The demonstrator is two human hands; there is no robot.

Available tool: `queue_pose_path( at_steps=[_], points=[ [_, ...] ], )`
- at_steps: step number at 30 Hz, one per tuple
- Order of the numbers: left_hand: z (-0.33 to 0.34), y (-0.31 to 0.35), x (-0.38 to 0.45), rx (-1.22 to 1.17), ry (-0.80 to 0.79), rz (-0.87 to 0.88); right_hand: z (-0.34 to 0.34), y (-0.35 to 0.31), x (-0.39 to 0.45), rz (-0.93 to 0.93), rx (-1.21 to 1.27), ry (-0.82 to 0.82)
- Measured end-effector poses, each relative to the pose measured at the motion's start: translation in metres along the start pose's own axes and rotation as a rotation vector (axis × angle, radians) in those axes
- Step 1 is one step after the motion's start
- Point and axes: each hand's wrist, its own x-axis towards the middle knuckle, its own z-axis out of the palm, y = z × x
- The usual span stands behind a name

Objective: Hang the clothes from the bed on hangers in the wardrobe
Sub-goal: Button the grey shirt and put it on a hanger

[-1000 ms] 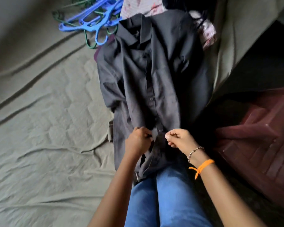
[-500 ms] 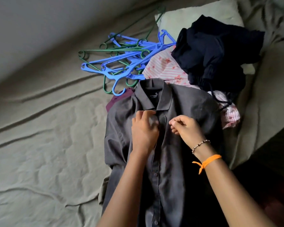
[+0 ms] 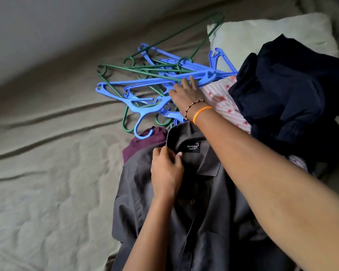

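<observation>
— Shirt (image 3: 194, 212), grey, flat on the bed (image 3: 47, 182), collar towards the hangers (image 3: 155, 83).
— Left hand (image 3: 166, 169)?
— Pinching the collar edge, fingers curled into the cloth.
— Right hand (image 3: 184, 92)?
— Stretched over the collar, fingers extended onto the blue and green hangers, nothing gripped yet.
— Beside that?
— Pink striped garment (image 3: 223, 100) under a dark navy heap (image 3: 286, 90), pillow (image 3: 262, 30) behind.

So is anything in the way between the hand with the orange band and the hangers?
No, nothing visible is. The right hand already reaches the hanger pile, its fingers resting on a blue bar. But the blue and green hangers lie tangled over each other, so one may not pull free cleanly. The left hand holds the grey shirt at the collar.
</observation>
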Motion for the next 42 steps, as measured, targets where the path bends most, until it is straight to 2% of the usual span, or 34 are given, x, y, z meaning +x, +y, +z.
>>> queue_pose_path(
  at_steps=[2, 5, 7, 9, 11, 14, 16, 19, 22, 28, 29, 33, 35, 38, 42],
  points=[
    [-0.005, 0.002, 0.004, 0.028, -0.001, -0.02, 0.004, 0.004, 0.0, -0.092, 0.009, 0.083],
    [-0.007, -0.001, 0.009, 0.017, -0.024, 0.037, -0.002, 0.006, -0.003, -0.154, 0.125, 0.408],
    [-0.007, 0.0, 0.01, -0.002, -0.096, 0.077, -0.014, 0.006, -0.007, -0.061, 0.262, 0.578],
    [-0.01, 0.0, 0.014, -0.001, -0.136, 0.1, -0.03, 0.001, -0.018, 0.03, 0.349, 0.601],
    [-0.015, 0.0, 0.018, -0.002, -0.113, 0.098, -0.041, 0.0, -0.031, 0.124, 0.443, 0.619],
    [-0.025, -0.003, 0.021, 0.042, -0.01, 0.12, -0.057, 0.0, -0.06, 0.287, 0.648, 0.738],
    [-0.032, -0.004, 0.021, 0.051, 0.018, 0.139, -0.065, 0.004, -0.071, 0.391, 0.644, 0.659],
    [-0.038, -0.002, 0.018, 0.016, -0.046, 0.174, -0.079, 0.001, -0.079, 0.42, 0.298, 0.572],
    [-0.04, 0.004, 0.016, -0.024, -0.1, 0.145, -0.087, -0.006, -0.079, 0.251, 0.036, 0.762],
    [-0.039, 0.014, 0.014, -0.29, -0.173, -0.076, -0.089, -0.012, -0.093, 0.271, 0.058, 0.743],
    [-0.039, 0.015, 0.016, -0.398, -0.172, -0.135, -0.087, -0.012, -0.096, 0.266, 0.068, 0.735],
    [-0.053, 0.031, 0.022, -1.22, -0.265, -0.468, -0.079, -0.012, -0.115, 0.282, 0.211, 0.713],
    [-0.062, 0.036, 0.027, -1.439, -0.219, -0.536, -0.074, -0.013, -0.125, 0.268, 0.288, 0.773],
    [-0.077, 0.037, 0.031, -1.421, -0.191, -0.539, -0.057, -0.011, -0.135, 0.217, 0.473, 0.756],
    [-0.078, 0.035, 0.03, -1.109, -0.169, -0.418, -0.032, -0.009, -0.144, 0.263, 0.64, 0.682]
  ],
)
